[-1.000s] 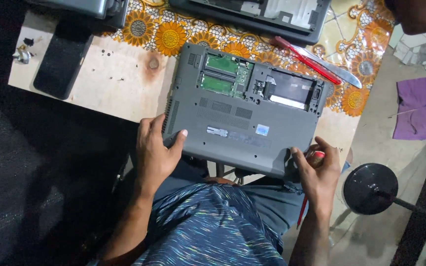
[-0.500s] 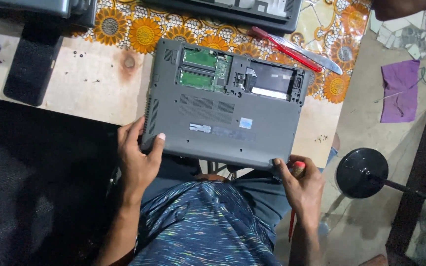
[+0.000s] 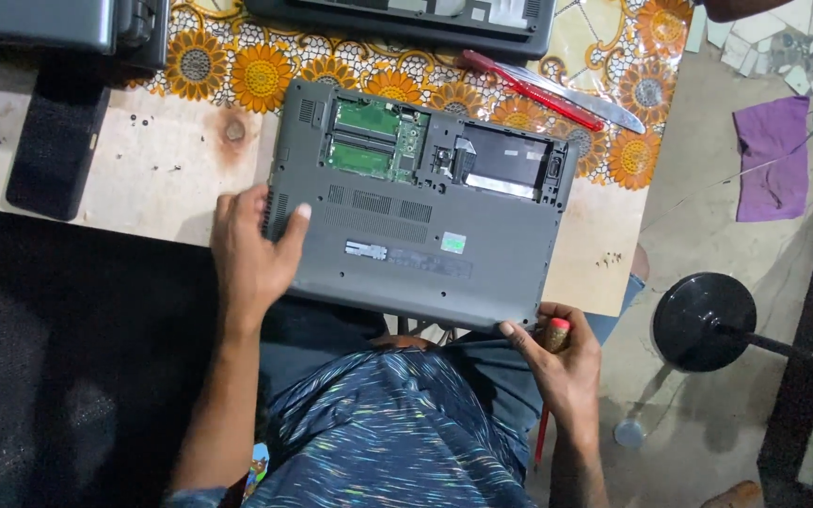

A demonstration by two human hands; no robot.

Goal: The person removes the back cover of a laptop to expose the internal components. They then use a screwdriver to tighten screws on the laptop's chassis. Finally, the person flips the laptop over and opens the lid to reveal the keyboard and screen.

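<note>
- Left hand (image 3: 251,249): flat, palm down, fingers spread, thumb angled outward; it rests on the left near corner of the upturned laptop (image 3: 425,216).
- Left forearm: bare, rising from the torso to that corner.
- Right hand (image 3: 562,362): at the laptop's near right corner, fingers curled in a closed grip, index fingertip touching the edge.
- Right forearm: bare, nearly upright in view.

A grey laptop (image 3: 416,226) lies upside down on the table's near edge, its near side overhanging. The far panel is off, baring green circuit boards. A red-handled screwdriver (image 3: 549,376) points down at its near-right corner.
</note>
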